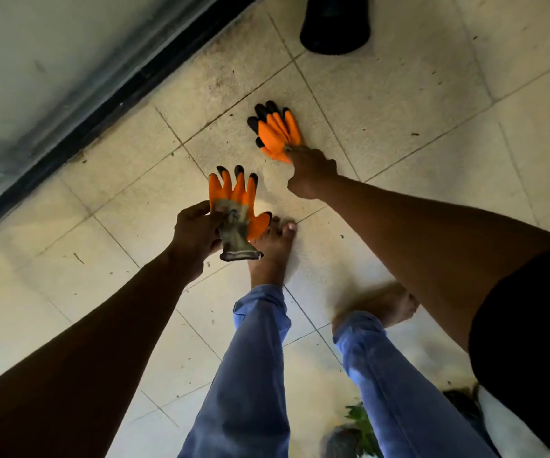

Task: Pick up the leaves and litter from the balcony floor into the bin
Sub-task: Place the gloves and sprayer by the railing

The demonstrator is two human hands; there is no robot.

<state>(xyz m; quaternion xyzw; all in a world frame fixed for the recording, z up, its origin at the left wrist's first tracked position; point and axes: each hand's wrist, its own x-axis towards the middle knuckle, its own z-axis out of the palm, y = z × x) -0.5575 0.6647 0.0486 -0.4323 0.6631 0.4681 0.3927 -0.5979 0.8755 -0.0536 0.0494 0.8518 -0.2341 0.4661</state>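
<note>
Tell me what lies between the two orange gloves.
Only bare tile floor with small debris specks shows between the left-hand glove and the right-hand glove, in the head view.

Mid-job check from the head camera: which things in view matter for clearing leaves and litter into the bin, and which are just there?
Part of the job:
- left hand gripping one orange glove
- right hand gripping the other glove
- green leaves by the feet
- small debris specks on the tiled floor

Just there:
- black object at the top edge, possibly the bin, cannot tell
- dark door track
</note>
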